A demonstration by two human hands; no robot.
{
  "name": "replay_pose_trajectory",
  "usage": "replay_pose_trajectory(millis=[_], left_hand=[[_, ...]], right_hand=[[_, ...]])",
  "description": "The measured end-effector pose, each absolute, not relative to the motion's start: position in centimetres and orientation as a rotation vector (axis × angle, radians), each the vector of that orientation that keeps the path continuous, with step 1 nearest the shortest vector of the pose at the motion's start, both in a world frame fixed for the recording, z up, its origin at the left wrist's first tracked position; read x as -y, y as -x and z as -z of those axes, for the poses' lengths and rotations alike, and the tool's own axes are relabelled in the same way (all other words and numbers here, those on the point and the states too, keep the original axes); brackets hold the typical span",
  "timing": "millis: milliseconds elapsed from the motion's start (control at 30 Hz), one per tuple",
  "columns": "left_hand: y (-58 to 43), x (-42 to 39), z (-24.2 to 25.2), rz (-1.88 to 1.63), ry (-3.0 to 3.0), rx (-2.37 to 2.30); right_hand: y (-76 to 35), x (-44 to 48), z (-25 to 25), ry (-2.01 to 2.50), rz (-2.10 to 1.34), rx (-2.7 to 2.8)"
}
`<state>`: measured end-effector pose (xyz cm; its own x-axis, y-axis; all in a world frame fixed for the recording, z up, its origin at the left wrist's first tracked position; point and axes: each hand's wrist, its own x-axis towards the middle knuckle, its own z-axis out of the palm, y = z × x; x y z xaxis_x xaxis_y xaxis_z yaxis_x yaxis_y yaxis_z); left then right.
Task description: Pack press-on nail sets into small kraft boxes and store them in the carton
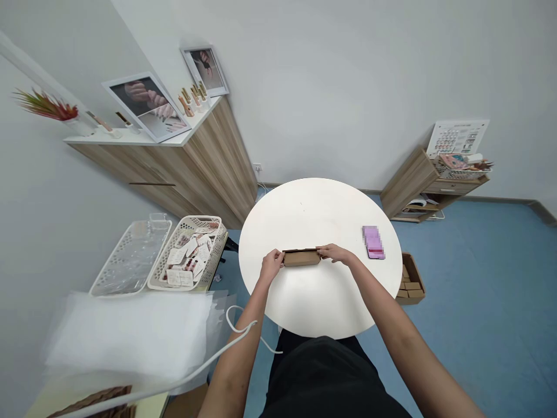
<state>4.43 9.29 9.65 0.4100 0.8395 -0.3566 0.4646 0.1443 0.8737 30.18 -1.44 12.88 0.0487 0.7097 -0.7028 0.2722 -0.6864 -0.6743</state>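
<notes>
- Lengthwise, the small brown cardboard box [301, 258] runs left to right across the scene, roughly square to the line from the person's body to the far wall [322, 104].
- It is at the middle of the round white table [313, 203], a little left of centre, directly between the two hands.
- The left hand [271, 265] pinches the box's left end, fingertips bent in against the short side.
- The right hand [336, 253] grips the opposite end around its far corner; just how its thumb sits is too small to tell.
- Neither hand is nearer, then: both touch the box, one at each end of the long axis, with the box lying to the right of the left grip and to the left of the right one.
- A darker strip edges the box's far side; whether that is a raised flap cannot be told.
- Well apart to the right, a purple phone-like item [373, 242] lies on the table, nearer the right hand than the left.
</notes>
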Motion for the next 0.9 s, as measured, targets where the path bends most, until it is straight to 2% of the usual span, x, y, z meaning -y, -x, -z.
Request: replay_pose_trajectory(millis=[333,500,667,900], left_hand=[[-3.5,-9.1,-8.4,-0.425,-1.489,-1.137],[-2.6,-7.5,-7.7,-0.439,-1.824,-1.095],[-2.2,-5.7,-6.6,-0.451,-2.177,-1.079],[-1.6,-4.3,-5.0,-0.398,-2.372,-1.120]], right_hand=[[-30.0,1.9,-10.0,2.001,-1.314,1.291],[-28.6,3.7,-9.5,1.974,-1.208,1.404],[-26.9,5.4,-8.5,2.117,-0.898,1.547],[-25.7,6.1,-7.0,2.169,-0.688,1.566]])
